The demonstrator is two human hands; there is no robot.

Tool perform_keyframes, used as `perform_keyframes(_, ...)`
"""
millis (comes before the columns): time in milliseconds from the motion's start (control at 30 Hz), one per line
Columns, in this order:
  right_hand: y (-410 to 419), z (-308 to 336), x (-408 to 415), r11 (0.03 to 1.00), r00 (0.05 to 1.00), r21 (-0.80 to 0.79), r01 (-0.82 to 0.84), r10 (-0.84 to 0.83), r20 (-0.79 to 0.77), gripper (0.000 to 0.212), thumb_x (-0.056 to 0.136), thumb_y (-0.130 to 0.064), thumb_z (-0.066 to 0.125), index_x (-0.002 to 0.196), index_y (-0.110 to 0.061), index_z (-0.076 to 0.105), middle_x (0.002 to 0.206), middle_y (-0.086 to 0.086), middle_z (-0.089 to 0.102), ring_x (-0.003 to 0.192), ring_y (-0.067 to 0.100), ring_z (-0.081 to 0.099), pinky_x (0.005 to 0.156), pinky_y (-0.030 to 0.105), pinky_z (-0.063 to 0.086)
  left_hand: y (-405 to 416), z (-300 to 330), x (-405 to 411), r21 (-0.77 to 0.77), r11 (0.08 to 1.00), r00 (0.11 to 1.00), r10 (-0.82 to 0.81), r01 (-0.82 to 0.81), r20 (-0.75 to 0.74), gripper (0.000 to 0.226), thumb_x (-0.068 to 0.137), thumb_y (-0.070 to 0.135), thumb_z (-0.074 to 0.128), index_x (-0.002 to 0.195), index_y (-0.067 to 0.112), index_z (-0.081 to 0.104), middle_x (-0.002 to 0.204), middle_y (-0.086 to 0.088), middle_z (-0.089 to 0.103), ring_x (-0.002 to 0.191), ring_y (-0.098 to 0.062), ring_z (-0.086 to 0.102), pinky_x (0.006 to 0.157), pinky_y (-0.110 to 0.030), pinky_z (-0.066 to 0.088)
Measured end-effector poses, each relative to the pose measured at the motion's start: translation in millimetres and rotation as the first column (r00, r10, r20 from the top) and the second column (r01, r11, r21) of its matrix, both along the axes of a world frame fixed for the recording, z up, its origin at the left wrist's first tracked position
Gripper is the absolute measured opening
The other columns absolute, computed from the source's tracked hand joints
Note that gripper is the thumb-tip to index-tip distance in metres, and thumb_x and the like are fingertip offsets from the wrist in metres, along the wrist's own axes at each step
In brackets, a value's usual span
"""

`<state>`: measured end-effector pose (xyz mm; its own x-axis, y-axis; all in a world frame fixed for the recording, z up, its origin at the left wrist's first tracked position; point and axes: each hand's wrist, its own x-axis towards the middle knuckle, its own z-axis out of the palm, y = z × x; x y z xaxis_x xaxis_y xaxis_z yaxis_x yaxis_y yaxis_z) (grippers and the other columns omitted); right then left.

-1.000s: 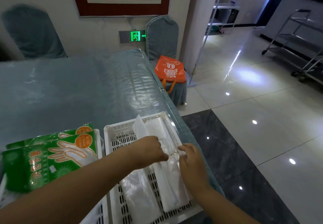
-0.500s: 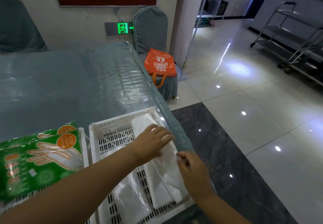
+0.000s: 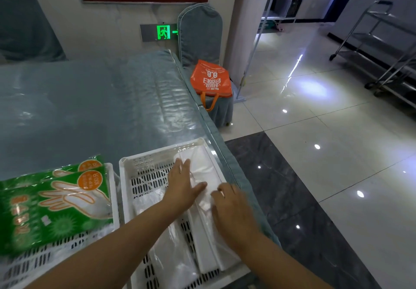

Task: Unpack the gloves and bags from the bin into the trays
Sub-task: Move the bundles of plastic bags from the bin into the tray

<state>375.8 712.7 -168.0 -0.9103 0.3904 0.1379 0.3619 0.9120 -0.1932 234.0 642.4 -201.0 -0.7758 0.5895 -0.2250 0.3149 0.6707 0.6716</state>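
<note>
A white slotted tray (image 3: pixel 144 164) sits at the table's right edge and holds two packs of clear plastic bags. My left hand (image 3: pixel 182 185) lies flat, fingers apart, on the right-hand pack of bags (image 3: pixel 202 162). My right hand (image 3: pixel 231 210) rests palm-down on the same pack, nearer to me, slightly blurred. A second pack of bags (image 3: pixel 171 250) lies along the tray's left half. Green packets of gloves (image 3: pixel 56 205) are stacked in another white tray (image 3: pixel 112 198) to the left. The bin is out of view.
The table (image 3: pixel 90 99) is covered in shiny blue-grey plastic sheeting. A covered chair (image 3: pixel 200 34) with an orange bag (image 3: pixel 211 79) on its seat stands past the table's right edge. Glossy tiled floor and a metal trolley (image 3: pixel 387 47) lie to the right.
My left hand went from pinching the bag pack's end to lying flat on it. The right hand moved onto the pack. The pack's raised end now lies flat in the tray.
</note>
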Motion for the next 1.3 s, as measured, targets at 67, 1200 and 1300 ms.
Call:
perform_keyframes(67,-4,-6,-14,0.988,0.999,-0.148,-0.047,0.045,-0.014,0.037,0.088,-0.017,0.056,0.124,-0.008,0.052,0.134,0.017,0.048,0.123,0.03,0.046,0.101,0.034,0.04,4,4,-7,0.08,0.984,0.987,0.158,-0.159,0.029,0.059,0.09,0.028,0.054,0.141,0.008,0.031,0.149,-0.021,0.025,0.137,-0.034,0.025,0.114,-0.043,0.023)
perform_keyframes(1200,-11,-48,-17,0.978,0.968,-0.2,-0.062,0.107,0.227,0.078,0.094,-0.048,0.028,0.141,-0.016,-0.026,0.15,0.003,-0.031,0.135,0.015,-0.034,0.105,0.026,-0.03,14,-40,-18,-0.047,0.976,0.928,-0.216,0.212,-0.303,0.053,0.098,0.037,0.028,0.147,0.028,0.011,0.158,0.0,-0.004,0.141,-0.013,-0.019,0.111,-0.035,-0.016)
perform_keyframes(1300,-10,-46,-18,0.981,0.963,-0.182,-0.07,0.114,0.243,0.077,0.094,-0.05,0.026,0.141,-0.015,-0.025,0.153,0.005,-0.025,0.136,0.015,-0.032,0.108,0.029,-0.027,13,-31,-22,-0.096,0.964,0.924,-0.265,0.248,-0.275,0.054,0.097,0.036,0.031,0.147,0.028,0.011,0.159,-0.002,-0.002,0.144,-0.018,-0.013,0.113,-0.038,-0.011)
